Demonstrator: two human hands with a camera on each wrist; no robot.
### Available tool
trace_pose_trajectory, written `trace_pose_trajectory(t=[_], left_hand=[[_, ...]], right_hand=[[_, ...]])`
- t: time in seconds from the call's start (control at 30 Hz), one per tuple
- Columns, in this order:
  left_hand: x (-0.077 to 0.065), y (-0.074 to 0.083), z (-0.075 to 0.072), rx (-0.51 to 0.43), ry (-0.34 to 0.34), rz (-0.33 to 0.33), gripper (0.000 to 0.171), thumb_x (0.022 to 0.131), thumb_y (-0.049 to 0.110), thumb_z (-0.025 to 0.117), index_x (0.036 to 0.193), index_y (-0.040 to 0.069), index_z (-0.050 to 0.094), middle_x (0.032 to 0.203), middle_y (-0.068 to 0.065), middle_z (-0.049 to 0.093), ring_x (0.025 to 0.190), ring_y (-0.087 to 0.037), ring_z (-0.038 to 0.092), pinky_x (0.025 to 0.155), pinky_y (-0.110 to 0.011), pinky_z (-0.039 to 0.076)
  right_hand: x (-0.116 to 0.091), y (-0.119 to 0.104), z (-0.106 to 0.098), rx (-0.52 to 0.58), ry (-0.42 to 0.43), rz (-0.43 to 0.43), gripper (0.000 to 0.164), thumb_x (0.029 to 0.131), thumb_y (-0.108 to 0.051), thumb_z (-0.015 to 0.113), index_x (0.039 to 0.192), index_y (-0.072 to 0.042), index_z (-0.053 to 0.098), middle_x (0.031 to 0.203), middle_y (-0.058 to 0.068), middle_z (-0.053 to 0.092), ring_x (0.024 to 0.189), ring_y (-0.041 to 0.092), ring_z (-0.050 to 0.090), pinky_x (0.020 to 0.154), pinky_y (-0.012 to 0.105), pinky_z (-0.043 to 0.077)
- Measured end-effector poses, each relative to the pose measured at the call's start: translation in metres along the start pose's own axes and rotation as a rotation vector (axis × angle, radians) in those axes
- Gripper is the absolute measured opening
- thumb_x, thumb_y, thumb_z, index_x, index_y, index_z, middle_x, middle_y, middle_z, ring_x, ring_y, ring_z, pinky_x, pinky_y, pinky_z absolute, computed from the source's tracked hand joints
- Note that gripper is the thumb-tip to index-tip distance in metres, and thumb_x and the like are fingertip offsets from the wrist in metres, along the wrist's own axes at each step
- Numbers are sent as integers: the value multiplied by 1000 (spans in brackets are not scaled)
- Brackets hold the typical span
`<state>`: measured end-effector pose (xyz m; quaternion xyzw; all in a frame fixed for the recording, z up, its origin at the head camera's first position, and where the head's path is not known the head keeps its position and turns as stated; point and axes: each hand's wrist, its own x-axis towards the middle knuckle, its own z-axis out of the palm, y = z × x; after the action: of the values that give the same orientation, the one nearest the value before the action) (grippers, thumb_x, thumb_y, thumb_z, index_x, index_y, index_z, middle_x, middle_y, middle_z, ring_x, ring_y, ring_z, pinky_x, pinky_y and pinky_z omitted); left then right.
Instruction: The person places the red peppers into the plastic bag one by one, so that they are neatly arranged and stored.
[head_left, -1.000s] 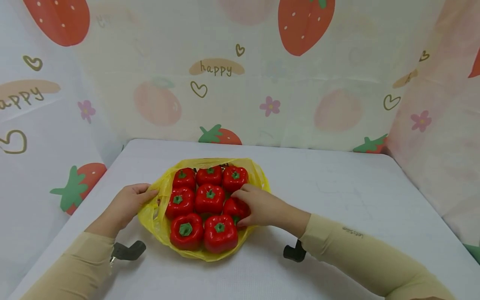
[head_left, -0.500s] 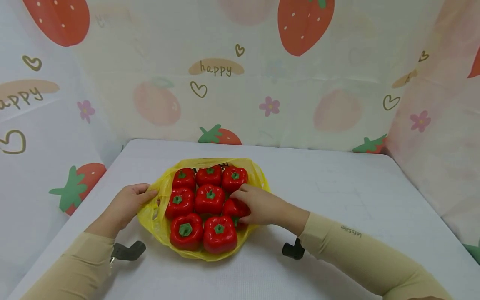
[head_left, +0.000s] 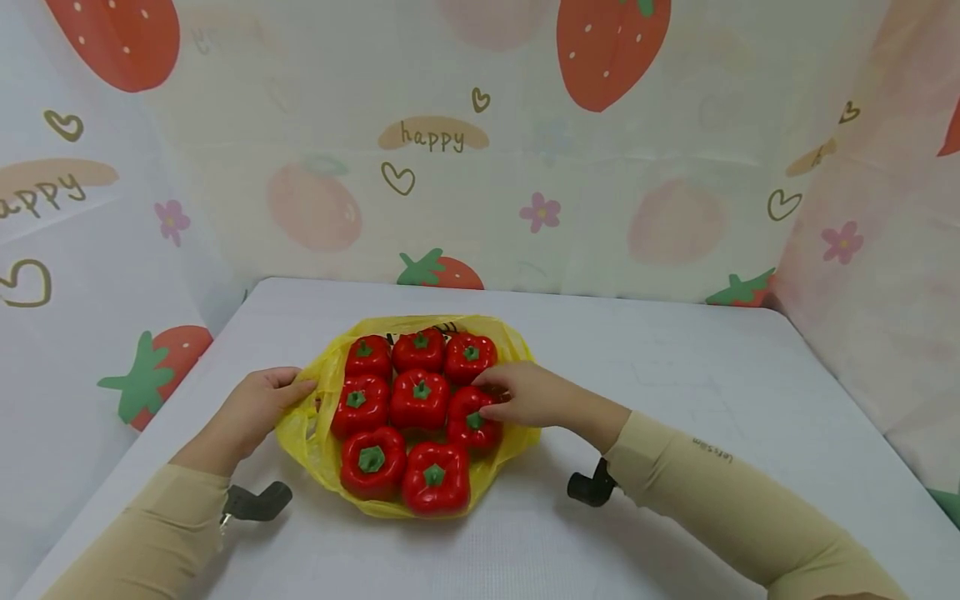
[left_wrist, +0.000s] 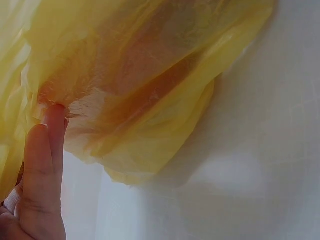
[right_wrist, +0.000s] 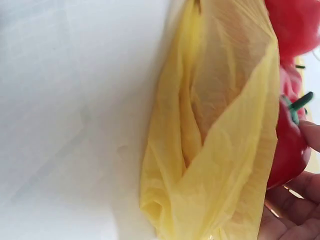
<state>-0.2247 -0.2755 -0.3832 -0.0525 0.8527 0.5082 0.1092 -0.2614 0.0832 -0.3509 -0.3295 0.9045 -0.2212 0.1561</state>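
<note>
Several glossy red bell peppers [head_left: 419,398] with green stems sit in rows inside a yellow plastic bag [head_left: 333,467], its mouth spread wide on the table. At the bag's left rim, my left hand [head_left: 258,408] pinches the plastic between thumb and fingers. My right hand [head_left: 536,400] reaches over the right rim and grips the rightmost pepper [head_left: 467,437], thumb beside its stem. In the right wrist view the fingers [right_wrist: 300,200] curl under that pepper, beside the yellow film. The left wrist view shows fingers [left_wrist: 42,165] against the bag; the thumb's hold is mostly hidden there.
The bag lies left of centre on a white table [head_left: 675,400]. Dark wrist-mounted pieces stick out below the left sleeve [head_left: 258,502] and the right sleeve [head_left: 591,485]. A strawberry-printed cloth [head_left: 465,192] hangs behind and at both sides.
My right hand has shifted slightly away and right, and its pepper now stands with the stem more upward. The front pepper has slid a little left and nearer. My left hand stays put.
</note>
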Motion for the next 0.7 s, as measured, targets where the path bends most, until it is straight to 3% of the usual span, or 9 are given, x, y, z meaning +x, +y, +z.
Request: trace_pose_trajectory(t=[0.33,0.7], left_hand=[[1,0,0,5,-1,-4,54,92,43,48,127,1,50,108,-10,61,86,-16,57,75,-24,50],[1,1,0,6,6,4,54,92,43,48,126,0,50,107,-10,61,86,-16,57,75,-24,50]], right_hand=[[5,6,-7,2,79,95,23,85,-29,64,103,-15,67,88,-7,63,79,12,53,66,21,47],[9,9,-11,5,73,144,18,86,-31,63,91,-14,69,74,-6,61,71,14,51,61,22,45]])
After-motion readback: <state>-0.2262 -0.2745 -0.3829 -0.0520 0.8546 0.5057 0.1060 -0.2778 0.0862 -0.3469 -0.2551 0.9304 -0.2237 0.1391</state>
